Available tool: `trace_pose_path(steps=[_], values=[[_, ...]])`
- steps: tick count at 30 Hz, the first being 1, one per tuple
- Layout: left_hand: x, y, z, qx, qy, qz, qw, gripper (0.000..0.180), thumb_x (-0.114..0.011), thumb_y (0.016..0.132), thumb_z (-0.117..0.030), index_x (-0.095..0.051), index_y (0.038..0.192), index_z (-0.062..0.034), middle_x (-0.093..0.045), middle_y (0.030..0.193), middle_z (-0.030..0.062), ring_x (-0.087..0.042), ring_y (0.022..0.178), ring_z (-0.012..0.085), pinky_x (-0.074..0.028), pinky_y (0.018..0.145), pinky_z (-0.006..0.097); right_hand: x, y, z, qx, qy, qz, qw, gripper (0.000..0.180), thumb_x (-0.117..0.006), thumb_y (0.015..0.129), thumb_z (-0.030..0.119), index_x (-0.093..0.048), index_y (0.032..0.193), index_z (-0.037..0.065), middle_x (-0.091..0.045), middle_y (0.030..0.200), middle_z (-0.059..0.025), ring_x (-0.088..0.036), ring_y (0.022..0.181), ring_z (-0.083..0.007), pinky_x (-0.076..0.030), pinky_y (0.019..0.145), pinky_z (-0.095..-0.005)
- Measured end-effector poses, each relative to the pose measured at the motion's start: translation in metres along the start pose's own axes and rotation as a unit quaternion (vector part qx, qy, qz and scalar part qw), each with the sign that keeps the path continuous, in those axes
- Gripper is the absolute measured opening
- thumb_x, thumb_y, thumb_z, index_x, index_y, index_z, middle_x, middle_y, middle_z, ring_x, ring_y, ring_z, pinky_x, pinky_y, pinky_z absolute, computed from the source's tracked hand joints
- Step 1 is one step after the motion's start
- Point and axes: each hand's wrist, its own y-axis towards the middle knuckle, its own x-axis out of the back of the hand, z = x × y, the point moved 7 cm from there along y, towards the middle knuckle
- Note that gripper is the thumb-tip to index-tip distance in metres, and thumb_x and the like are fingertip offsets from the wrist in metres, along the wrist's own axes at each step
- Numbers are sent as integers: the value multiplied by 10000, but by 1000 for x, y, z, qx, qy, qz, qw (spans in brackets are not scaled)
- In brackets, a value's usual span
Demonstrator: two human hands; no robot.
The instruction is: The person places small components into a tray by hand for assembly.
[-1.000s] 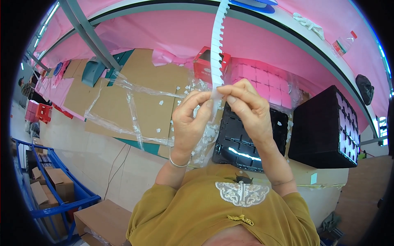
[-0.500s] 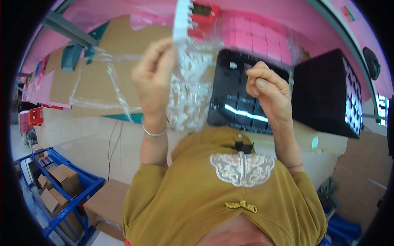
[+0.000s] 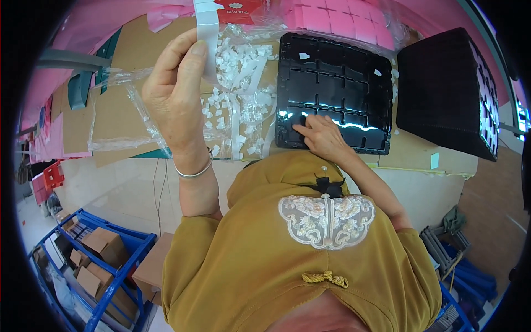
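Pinching a white strip [image 3: 208, 34] between thumb and fingers, the left hand [image 3: 176, 88] is closed, with the strip rising above its grip and hanging down along its right side. White scraps [image 3: 238, 61] lie scattered over the surface just right of the strip. Next comes a black tray [image 3: 332, 86], with the right hand [image 3: 325, 135] palm down at its near edge, fingers partly spread; whether anything is under the fingertips cannot be told. Farther right stands a black stack [image 3: 437, 83].

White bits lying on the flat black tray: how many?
2 visible: one white bit toward the far left of the black tray, another white bit toward its far right. The right hand may hide more.
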Motion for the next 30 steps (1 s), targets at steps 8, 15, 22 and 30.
trace_pose_path(steps=[8,15,22,30], values=[[1,4,13,16,-12,16,1000,234,-583,900,-9,-646,1113,63,-666,956,43,-583,843,75,-457,749,199,-9,0,8,78,-88,67,991,365,-606,760,71,-673,1107,158,-510,754,-57,-558,730,-227,-371,706,-389],[2,0,8,26,-19,29,999,225,-576,896,3,-651,1101,57,-659,968,47,-577,860,79,-460,762,203,15,3,10,27,-10,36,999,360,-635,780,57,-661,1129,142,-526,718,-38,-556,716,-199,-355,700,-346],[-17,7,31,105,-124,84,983,255,-561,908,-37,-613,1141,50,-658,970,79,-613,853,117,-476,719,217,147,82,39,-49,227,-183,955,236,-599,873,37,-643,1102,0,-503,747,-53,-490,667,-120,-405,620,-246],[-26,13,41,142,-112,37,983,218,-593,950,-166,-668,1021,26,-572,700,1,-517,620,68,-420,567,200,169,186,58,-138,510,-85,845,382,-559,953,323,-639,1158,11,-586,813,19,-444,637,-51,-350,557,-212]])
